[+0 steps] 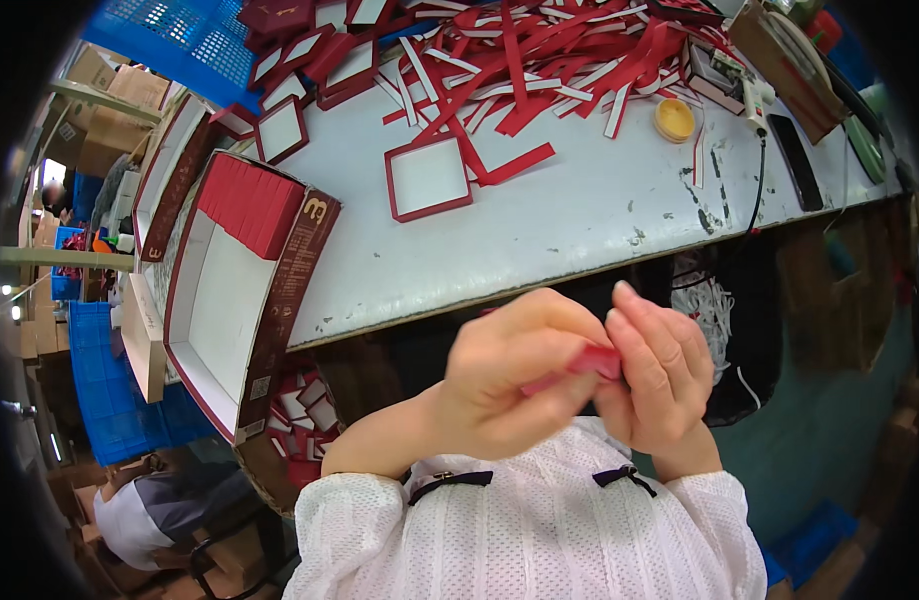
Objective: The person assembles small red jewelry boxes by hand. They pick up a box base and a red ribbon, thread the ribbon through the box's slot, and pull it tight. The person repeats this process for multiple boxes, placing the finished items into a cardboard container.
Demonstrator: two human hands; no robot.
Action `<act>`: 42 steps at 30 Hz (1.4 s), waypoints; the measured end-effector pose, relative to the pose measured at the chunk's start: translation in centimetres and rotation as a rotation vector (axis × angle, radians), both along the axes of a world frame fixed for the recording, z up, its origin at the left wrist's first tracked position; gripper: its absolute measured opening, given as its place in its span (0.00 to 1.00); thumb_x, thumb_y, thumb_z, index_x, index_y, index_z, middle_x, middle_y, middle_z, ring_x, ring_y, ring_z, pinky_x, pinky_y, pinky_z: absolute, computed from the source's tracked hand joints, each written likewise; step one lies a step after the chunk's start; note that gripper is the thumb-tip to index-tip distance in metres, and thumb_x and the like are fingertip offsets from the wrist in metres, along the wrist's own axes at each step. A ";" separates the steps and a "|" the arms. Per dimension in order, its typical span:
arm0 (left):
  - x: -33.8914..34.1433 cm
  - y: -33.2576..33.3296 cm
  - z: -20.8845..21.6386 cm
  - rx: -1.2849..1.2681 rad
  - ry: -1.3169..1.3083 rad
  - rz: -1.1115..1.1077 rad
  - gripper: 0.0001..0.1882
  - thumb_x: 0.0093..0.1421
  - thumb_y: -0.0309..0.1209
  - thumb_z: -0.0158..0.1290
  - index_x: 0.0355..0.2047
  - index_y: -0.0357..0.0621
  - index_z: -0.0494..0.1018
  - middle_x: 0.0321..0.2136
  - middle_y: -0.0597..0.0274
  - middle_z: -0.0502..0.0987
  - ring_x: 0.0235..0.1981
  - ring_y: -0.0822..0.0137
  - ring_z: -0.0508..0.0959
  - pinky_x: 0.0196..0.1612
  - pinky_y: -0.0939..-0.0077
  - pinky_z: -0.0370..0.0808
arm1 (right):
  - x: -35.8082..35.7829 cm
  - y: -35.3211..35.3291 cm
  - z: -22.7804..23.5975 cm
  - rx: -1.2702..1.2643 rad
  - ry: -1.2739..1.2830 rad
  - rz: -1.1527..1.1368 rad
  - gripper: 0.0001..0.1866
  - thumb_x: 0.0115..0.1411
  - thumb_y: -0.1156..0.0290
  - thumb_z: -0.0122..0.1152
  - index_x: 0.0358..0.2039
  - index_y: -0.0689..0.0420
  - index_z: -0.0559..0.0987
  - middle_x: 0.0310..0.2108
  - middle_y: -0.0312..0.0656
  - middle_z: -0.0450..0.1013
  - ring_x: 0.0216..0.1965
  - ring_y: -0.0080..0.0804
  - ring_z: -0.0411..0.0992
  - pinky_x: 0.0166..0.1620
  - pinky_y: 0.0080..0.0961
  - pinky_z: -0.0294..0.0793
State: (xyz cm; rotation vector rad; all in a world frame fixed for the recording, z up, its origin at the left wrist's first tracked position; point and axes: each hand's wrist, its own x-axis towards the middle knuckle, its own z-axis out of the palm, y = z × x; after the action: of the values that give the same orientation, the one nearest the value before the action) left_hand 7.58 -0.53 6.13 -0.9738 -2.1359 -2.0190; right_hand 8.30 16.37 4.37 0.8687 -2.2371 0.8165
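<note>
Left hand [510, 375] and right hand [665, 375] meet just off the near edge of the scuffed white table [410, 265], above the lap. A broad stretch of tabletop runs from that edge up to a shallow square box part [430, 180], white inside with dark red walls. At the left, an open carton [215, 300] juts past the table's edge, its far end packed with a row of red boxes [248, 205]. Farther back lie tangled flat red-and-white strips [570, 60]; right of them stand a round yellow tub [674, 120] and a slim black phone [797, 160]. The person's top [540, 530] is white, openwork knit. Between the hands sits a small glossy red piece [595, 362]. The left fingers curl closed, pinching it; the right fingers are bent, nearly together, at its end, but whether they grip it I cannot tell.
</note>
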 end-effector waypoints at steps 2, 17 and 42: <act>-1.0 -0.3 -0.5 -0.024 0.263 -0.039 0.11 0.48 0.28 0.50 0.30 0.32 0.70 0.29 0.52 0.70 0.28 0.60 0.71 0.33 0.72 0.68 | -0.5 0.3 -0.2 -0.124 -0.061 0.049 0.10 0.51 0.71 0.48 0.30 0.64 0.71 0.33 0.50 0.70 0.30 0.38 0.70 0.32 0.26 0.69; -4.4 -6.3 -5.8 0.816 -0.677 0.372 0.09 0.59 0.31 0.38 0.36 0.40 0.61 0.34 0.61 0.70 0.34 0.71 0.72 0.37 0.76 0.70 | -3.6 0.9 -2.8 -0.382 -0.742 0.242 0.05 0.51 0.80 0.48 0.28 0.67 0.72 0.22 0.43 0.70 0.23 0.27 0.70 0.27 0.18 0.69; 2.1 -0.8 -5.8 0.681 -0.501 0.291 0.13 0.60 0.30 0.32 0.43 0.38 0.57 0.35 0.53 0.69 0.31 0.65 0.74 0.32 0.70 0.75 | -1.0 -2.7 -0.9 -0.395 -0.758 0.306 0.08 0.47 0.78 0.53 0.14 0.63 0.68 0.13 0.40 0.59 0.14 0.30 0.59 0.17 0.23 0.56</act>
State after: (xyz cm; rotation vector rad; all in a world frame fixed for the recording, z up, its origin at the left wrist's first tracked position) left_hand 9.72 -1.36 0.29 -0.0652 -1.3928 -2.7063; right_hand 7.26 13.72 3.50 0.7940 -2.4205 1.9157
